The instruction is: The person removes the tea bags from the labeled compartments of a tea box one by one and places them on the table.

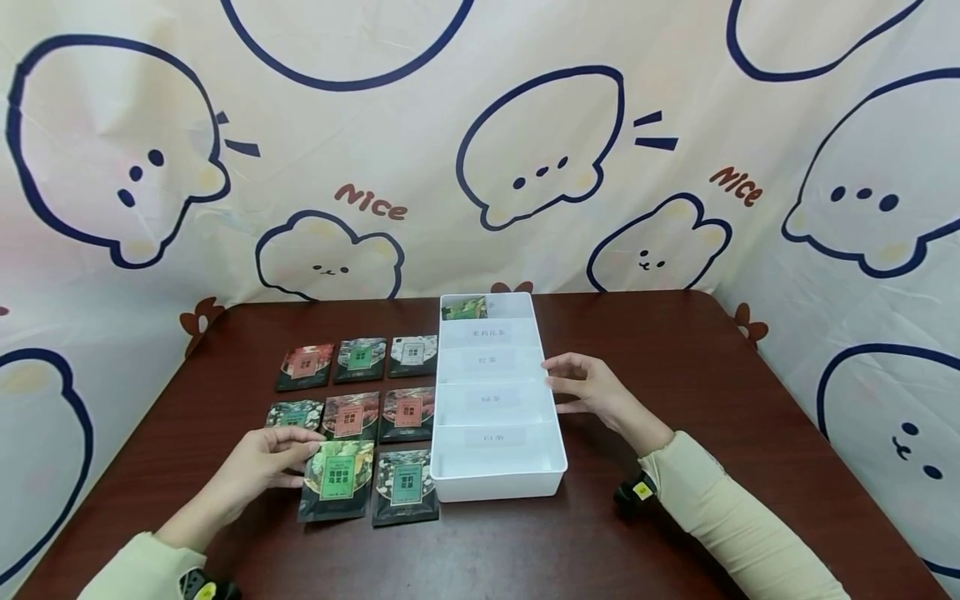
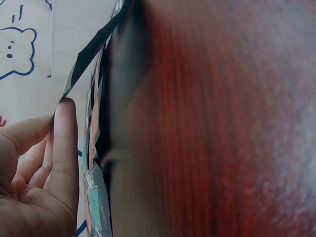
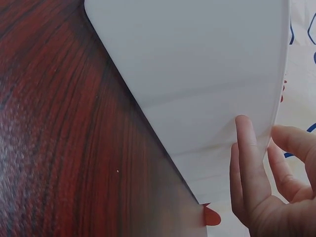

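Note:
In the head view, my left hand [image 1: 266, 462] pinches the left edge of a green tea sachet [image 1: 336, 480]. This sachet is tilted, its near end close over the table, and it overlaps the rows of sachets behind it. In the left wrist view the pinched sachet [image 2: 91, 52] shows edge-on above the fingertips. A white divided box [image 1: 498, 471] stands to the right of the sachets. Fairly straight fingers of my right hand [image 1: 600, 392] touch the box's right side, one at the rim. The right wrist view shows that outer wall [image 3: 207, 59] with fingertips against it.
Several sachets lie in rows, among them a red one [image 1: 306, 365] and a teal one [image 1: 407, 487] beside the box. Another green sachet [image 1: 465, 309] lies in the box's far compartment. Labels mark the compartments. A patterned cloth [image 1: 427, 150] hangs behind the brown table [image 1: 675, 350].

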